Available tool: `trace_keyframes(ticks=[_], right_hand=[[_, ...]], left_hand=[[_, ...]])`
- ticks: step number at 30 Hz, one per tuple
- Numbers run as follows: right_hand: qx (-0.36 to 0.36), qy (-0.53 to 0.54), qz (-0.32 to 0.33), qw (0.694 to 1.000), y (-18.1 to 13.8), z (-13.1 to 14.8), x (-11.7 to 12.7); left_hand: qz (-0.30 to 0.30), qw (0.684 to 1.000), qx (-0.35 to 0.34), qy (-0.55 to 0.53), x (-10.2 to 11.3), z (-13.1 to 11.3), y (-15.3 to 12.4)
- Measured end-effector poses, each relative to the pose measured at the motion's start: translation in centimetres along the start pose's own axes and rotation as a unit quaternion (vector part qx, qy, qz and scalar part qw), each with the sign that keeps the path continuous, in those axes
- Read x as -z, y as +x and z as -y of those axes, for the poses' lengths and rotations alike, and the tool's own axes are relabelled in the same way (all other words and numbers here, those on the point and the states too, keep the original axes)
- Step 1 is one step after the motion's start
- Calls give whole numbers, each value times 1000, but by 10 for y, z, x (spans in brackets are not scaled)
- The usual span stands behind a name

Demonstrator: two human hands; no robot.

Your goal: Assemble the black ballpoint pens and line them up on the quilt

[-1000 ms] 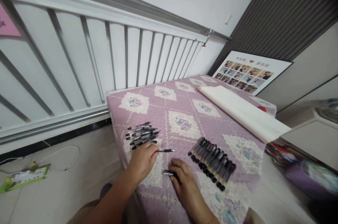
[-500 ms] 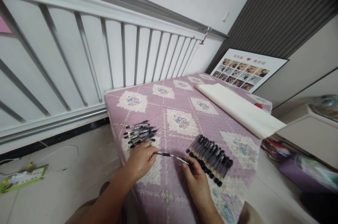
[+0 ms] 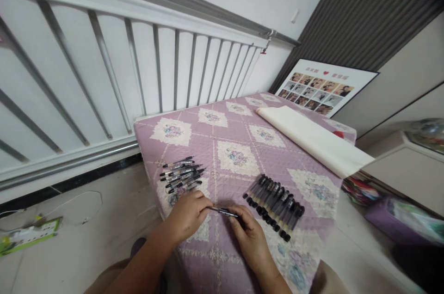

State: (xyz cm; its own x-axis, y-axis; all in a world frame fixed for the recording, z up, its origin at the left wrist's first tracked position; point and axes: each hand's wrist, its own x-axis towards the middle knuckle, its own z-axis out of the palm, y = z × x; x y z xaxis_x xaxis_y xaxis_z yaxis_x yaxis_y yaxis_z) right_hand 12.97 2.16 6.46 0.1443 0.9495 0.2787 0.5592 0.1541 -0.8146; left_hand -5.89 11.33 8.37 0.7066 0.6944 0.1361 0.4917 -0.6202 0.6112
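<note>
My left hand (image 3: pixel 190 214) is closed round the rear end of a black gel pen (image 3: pixel 222 211). My right hand (image 3: pixel 250 235) pinches the pen's clear cap (image 3: pixel 229 213), which sits over the front of the pen, so the two hands are joined by one straight line. Whether the cap is pushed fully on, I cannot tell. Just beyond my left hand lies a loose pile of pens (image 3: pixel 182 174). To the right of my right hand, several capped pens (image 3: pixel 275 204) lie side by side in a neat slanted row.
A purple quilted cover with floral patches (image 3: pixel 237 157) spreads under everything. Across its far right lies a folded cream sheet (image 3: pixel 312 139). A white radiator (image 3: pixel 166 67) runs along the left wall; a power strip (image 3: pixel 31 236) is on the floor. A photo board (image 3: pixel 326 86) leans at the back.
My hands have come closer together. The pen's exposed tip, apart from the cap before, is now inside the cap.
</note>
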Motion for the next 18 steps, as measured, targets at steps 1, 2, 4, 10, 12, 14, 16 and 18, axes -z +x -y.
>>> trace_keyframes(ticks=[1,2,4,10,12,14,16,18], right_hand=[[1,1,5,1000,0,0,0],[3,2,7,1000,0,0,0],[6,2,6,1000,-1,-1,1],[24,-37,1,999,0,2,1],[41,-68,13,997,-1,2,-2],[67,-116,24,991,-3,1,-4],[90,-186,34,978,-4,1,-5],[99,-264,54,958,-4,3,-3]], left_hand=[[2,1000,2,3,-1,-1,0],[4,1000,4,7,-3,-1,0],[4,1000,8,10,-5,-3,0],[15,1000,14,18,-8,-7,-1],[23,999,13,29,-10,-8,-1],[31,999,14,37,-12,-10,-1],[34,999,17,37,-16,-11,-1],[30,999,22,23,-19,-13,-2]])
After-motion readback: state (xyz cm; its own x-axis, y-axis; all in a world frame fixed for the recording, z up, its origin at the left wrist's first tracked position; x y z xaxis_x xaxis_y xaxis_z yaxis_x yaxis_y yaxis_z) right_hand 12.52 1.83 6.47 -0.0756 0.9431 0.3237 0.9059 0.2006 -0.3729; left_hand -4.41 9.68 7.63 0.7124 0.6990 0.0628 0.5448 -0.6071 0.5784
